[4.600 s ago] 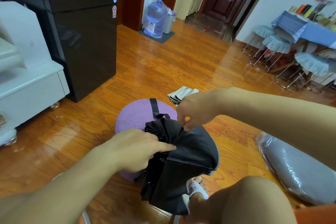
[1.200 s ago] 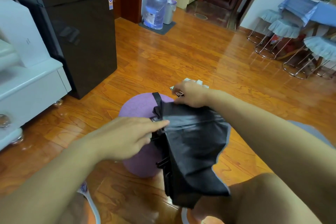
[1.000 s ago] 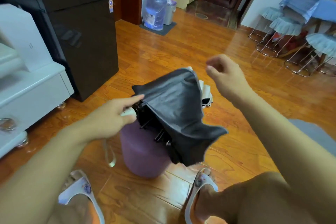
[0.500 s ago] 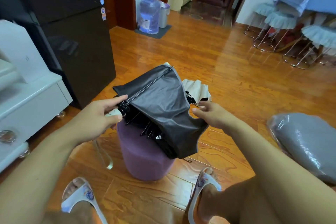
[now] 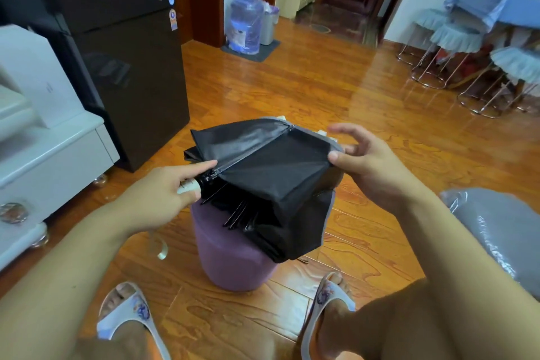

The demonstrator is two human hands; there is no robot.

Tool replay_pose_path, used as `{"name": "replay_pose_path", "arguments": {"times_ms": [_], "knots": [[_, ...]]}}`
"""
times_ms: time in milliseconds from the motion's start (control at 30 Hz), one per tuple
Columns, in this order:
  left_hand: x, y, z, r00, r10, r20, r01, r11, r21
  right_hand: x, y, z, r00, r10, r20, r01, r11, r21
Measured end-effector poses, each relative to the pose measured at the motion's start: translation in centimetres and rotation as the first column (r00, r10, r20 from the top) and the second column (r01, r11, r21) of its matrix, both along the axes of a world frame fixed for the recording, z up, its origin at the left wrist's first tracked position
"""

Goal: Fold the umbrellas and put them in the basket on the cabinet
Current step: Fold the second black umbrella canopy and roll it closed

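Umbrella [image 5: 271, 181] folding, panel-smoothing stage, seen from my head camera. My left hand [image 5: 163, 193] grips the pale handle [image 5: 189, 186] with curled fingers, the forefinger stretched along the shaft toward the ribs. My right hand [image 5: 368, 161] pinches the right edge of the black canopy between thumb and fingers, the other fingers spread loosely above it.

Change since half a second ago: my right hand has moved from the near lower hem up to the right edge, and one panel is now pulled flat and taut across the top, a rib running diagonally through it. A second ago that hand was off the fabric altogether. The umbrella is still held in the air above the purple stool [image 5: 233, 260], its loose pleats and bare rib tips hanging toward the stool top.

Meaning for the task, as I judge it: the canopy is collapsed but not yet wrapped, so pleats remain to be laid round the shaft and strapped. A second, light-coloured umbrella [image 5: 323, 133] shows just beyond the black one, mostly hidden. Neither basket nor its place on a cabinet is identifiable from here; a white cabinet [image 5: 52, 155] stands at the left beside the dark refrigerator [image 5: 128, 67].
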State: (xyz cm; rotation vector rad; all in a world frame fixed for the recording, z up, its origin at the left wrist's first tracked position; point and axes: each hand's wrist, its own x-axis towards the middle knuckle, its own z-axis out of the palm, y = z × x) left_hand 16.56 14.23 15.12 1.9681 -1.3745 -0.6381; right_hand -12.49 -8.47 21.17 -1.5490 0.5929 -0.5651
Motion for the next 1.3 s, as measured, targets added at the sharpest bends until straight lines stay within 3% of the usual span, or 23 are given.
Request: {"name": "replay_pose_path", "arguments": {"times_ms": [100,233,300,433,500,667,800,967,1167,1233,1300], "knots": [[-0.4,-0.2,-0.2,0.996,-0.086,0.019,0.085,0.996,0.041,0.9,0.1,2.4,0.997,0.051,0.057,-0.046,0.996,-0.079],[-1.4,-0.5,0.0,0.982,-0.185,-0.031,0.187,0.98,0.068,2.1,0.1,5.9,0.973,0.104,-0.205,-0.165,0.938,-0.306],[-2.0,-0.7,-0.1,0.969,-0.242,-0.056,0.246,0.967,0.061,2.8,0.0,7.5,0.938,0.078,-0.339,-0.237,0.856,-0.459],[-3.3,-0.8,0.1,0.956,-0.287,-0.055,0.289,0.957,0.022,4.6,-1.2,8.4,0.862,-0.052,-0.505,-0.379,0.596,-0.708],[-4.3,-0.8,0.4,0.946,-0.322,-0.032,0.322,0.947,0.012,5.1,-2.3,8.0,0.834,-0.089,-0.545,-0.411,0.56,-0.72],[-5.7,-0.3,0.8,0.925,-0.375,0.059,0.374,0.927,0.031,5.3,-4.4,7.2,0.793,-0.114,-0.598,-0.314,0.765,-0.563],[-7.1,0.4,2.1,0.904,-0.404,0.139,0.409,0.912,-0.012,4.7,-5.5,5.7,0.728,-0.119,-0.675,-0.315,0.817,-0.483],[-8.3,0.7,3.0,0.812,-0.472,0.344,0.508,0.861,-0.016,3.7,-5.7,4.9,0.73,-0.049,-0.681,-0.327,0.851,-0.411],[-7.9,0.0,1.6,0.698,-0.443,0.563,0.439,0.886,0.152,2.8,-5.1,6.0,0.685,-0.085,-0.723,-0.45,0.731,-0.513],[-8.0,-0.4,1.5,0.677,-0.432,0.595,0.403,0.895,0.191,2.6,-4.3,6.0,0.647,-0.117,-0.753,-0.545,0.62,-0.565],[-8.3,-0.7,1.5,0.669,-0.412,0.619,0.378,0.905,0.194,2.5,-2.8,5.6,0.652,-0.043,-0.757,-0.635,0.516,-0.575]]}}
